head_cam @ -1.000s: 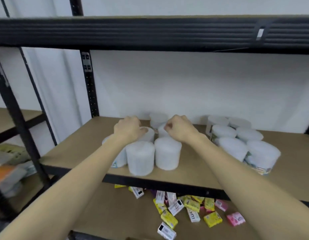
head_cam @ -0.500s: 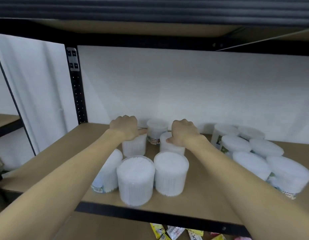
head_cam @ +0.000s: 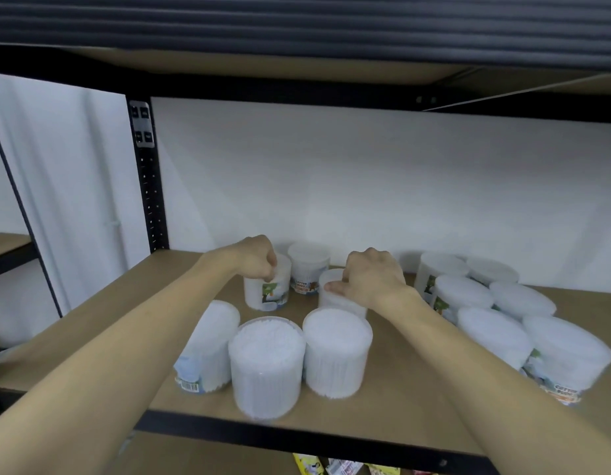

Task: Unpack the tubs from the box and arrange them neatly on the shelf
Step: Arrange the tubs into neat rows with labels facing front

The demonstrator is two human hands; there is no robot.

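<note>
Several clear tubs of cotton buds stand on the brown shelf board [head_cam: 393, 382]. My left hand [head_cam: 254, 257] grips the lid rim of a labelled tub [head_cam: 269, 293] in the middle row. My right hand [head_cam: 370, 279] is closed over the top of another tub [head_cam: 334, 296] just to its right. One more labelled tub [head_cam: 308, 269] stands behind them near the wall. Three tubs form the front row: left [head_cam: 208, 347], middle [head_cam: 266, 365], right [head_cam: 336, 351]. A second cluster of tubs [head_cam: 495, 313] stands at the right. The box is out of view.
A black upright post [head_cam: 148, 186] rises at the shelf's back left. The upper shelf [head_cam: 297, 25] hangs low overhead. The black front rail [head_cam: 297, 437] edges the board. Small coloured packets [head_cam: 345, 466] lie on the shelf below. The white wall [head_cam: 365, 183] closes the back.
The view has moved closer and lower onto the shelf. Both hands stay on the two middle tubs; the left one's label now faces me.
</note>
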